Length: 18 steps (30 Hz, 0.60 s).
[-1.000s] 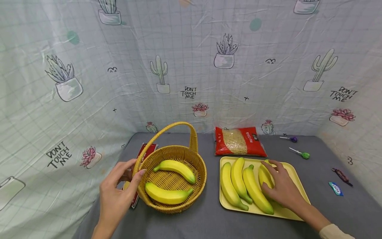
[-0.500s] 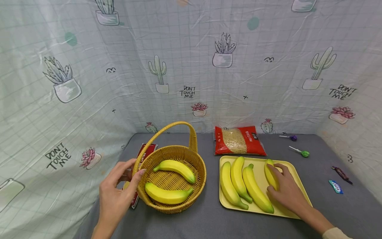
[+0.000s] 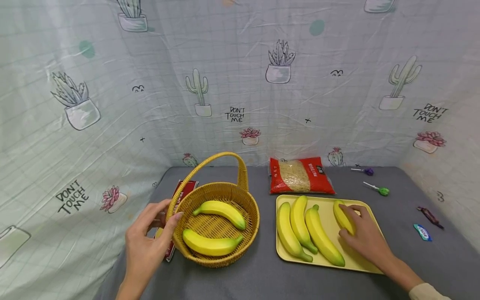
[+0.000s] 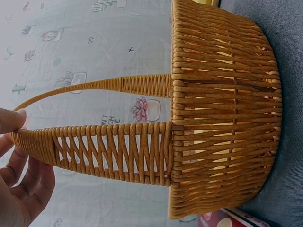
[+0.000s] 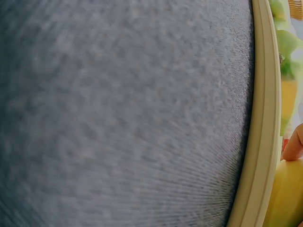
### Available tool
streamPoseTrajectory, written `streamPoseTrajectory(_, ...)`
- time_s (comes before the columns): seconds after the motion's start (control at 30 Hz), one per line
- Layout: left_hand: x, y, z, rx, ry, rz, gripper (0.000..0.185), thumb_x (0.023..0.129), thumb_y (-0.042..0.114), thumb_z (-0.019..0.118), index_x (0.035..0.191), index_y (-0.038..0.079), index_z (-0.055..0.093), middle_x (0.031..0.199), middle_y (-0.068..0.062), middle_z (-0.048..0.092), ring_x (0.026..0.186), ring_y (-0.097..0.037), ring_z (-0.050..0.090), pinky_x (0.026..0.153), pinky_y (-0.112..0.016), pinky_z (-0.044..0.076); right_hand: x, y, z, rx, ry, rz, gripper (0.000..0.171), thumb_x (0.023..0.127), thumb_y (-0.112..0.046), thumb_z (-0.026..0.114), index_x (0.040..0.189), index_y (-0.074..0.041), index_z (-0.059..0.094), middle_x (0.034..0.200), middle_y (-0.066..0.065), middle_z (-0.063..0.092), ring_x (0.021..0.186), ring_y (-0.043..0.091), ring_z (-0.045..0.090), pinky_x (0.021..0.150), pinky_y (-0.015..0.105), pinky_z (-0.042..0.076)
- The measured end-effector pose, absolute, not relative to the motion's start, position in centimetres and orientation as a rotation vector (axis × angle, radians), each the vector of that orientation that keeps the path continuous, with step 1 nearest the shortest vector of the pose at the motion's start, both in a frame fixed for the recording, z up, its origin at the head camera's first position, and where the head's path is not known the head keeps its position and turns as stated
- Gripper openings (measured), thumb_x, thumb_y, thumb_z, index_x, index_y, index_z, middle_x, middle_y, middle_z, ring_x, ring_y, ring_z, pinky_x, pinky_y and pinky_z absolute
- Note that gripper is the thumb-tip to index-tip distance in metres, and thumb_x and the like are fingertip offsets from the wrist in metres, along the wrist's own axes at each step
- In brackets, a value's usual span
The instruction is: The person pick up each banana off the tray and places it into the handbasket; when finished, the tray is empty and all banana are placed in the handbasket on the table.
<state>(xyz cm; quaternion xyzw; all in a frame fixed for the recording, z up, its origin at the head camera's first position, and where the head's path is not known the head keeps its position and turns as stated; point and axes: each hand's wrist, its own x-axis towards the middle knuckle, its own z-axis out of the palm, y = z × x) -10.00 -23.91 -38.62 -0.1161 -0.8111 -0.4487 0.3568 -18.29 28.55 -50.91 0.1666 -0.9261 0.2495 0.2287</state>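
Note:
My left hand (image 3: pixel 148 237) pinches the handle of a yellow wicker basket (image 3: pixel 214 262) between thumb and fingers; the left wrist view shows the grip near the top of the handle (image 4: pixel 113 153). Inside the basket lie two bananas, an upper banana (image 3: pixel 223 212) and a lower banana (image 3: pixel 210 242). On the right, a pale yellow tray (image 3: pixel 327 213) bears several bananas. My right hand (image 3: pixel 365 235) holds the rightmost banana (image 3: pixel 342 216) at the tray's right side, partly covering it. A fingertip (image 5: pixel 294 144) touches that banana in the right wrist view.
A red bag of grain-like food (image 3: pixel 300 176) lies behind the tray. To the right are a purple lollipop (image 3: pixel 369 171), a green lollipop (image 3: pixel 383 191), a dark wrapped candy (image 3: pixel 430 217) and a blue-white packet (image 3: pixel 422 232). A red package (image 3: pixel 186 189) lies partly behind the basket.
My right hand has shifted right over the tray with the rightmost banana, widening its gap from the other bananas. The left hand and basket stay in place.

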Motion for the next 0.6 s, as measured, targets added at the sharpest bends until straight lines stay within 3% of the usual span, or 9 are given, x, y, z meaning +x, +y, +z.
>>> streamPoseTrajectory(0.2,-9.9,-23.9,-38.4,-0.296,-2.087,-1.172,0.044,0.088,-0.007,0.084,0.127,0.012,0.077,0.1,-0.006,0.07,0.079,-0.015,0.064,0.073,-0.017,0.055,-18.3,28.7,-50.7,0.446,-2.563,0.71,0.064,0.075,0.0,0.078,0.138,0.003,0.063,0.127,0.026,0.053,0.108,0.039,0.054,0.072,0.05,0.047)
streamPoseTrajectory(0.6,-9.8,-23.8,-38.4,-0.279,-2.103,-1.177,0.041,0.09,-0.005,0.083,0.126,0.013,0.077,0.1,-0.003,0.069,0.079,-0.015,0.064,0.073,-0.017,0.055,-18.6,28.6,-49.1,0.426,-2.586,0.69,0.063,0.08,-0.001,0.076,0.141,0.001,0.062,0.13,0.026,0.051,0.104,0.044,0.057,0.074,0.06,0.05)
